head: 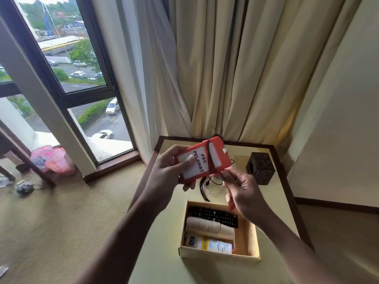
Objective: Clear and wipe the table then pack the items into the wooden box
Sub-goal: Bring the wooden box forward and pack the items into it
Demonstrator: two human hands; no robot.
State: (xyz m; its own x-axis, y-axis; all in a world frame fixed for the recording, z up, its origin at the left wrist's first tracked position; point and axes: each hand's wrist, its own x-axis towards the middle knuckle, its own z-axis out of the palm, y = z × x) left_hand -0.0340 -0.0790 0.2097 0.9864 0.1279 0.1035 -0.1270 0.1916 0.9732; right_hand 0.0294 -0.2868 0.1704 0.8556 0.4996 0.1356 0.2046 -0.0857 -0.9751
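Holding a red pass holder point(213, 158) up over the table point(164, 253), we gripped it with our left hand point(172, 171). The fingers were curled behind the holder's left end and the thumb pressed flat on its white face, which read "PAS PELAWAT". Our right hand point(242, 191) met the holder at its lower right corner. The thumb and forefinger pinched there, the other fingers were loosely curled, and a strip of the same red showed below the palm. We could not tell whether that strip was part of the holder's strap.

Below our hands the wooden box point(219, 256) sat open on the pale tabletop, near its front. Inside it a black remote point(213, 216) lay along the far wall. A stack of ribbed paper cups point(203, 226) lay on its side just in front of the remote, and a white and yellow tube point(209, 244) rested against the near wall. The right part of the box floor was bare.

Between the box and the holder a black cable point(204, 187) lay on the table beside something clear that we could not make out. A dark carved box point(260, 168) stood near the table's far right corner. Cream curtains point(225, 68) hung behind the table, a window point(71, 58) looked onto parked cars, and a pink bag point(55, 158) lay on the carpet.
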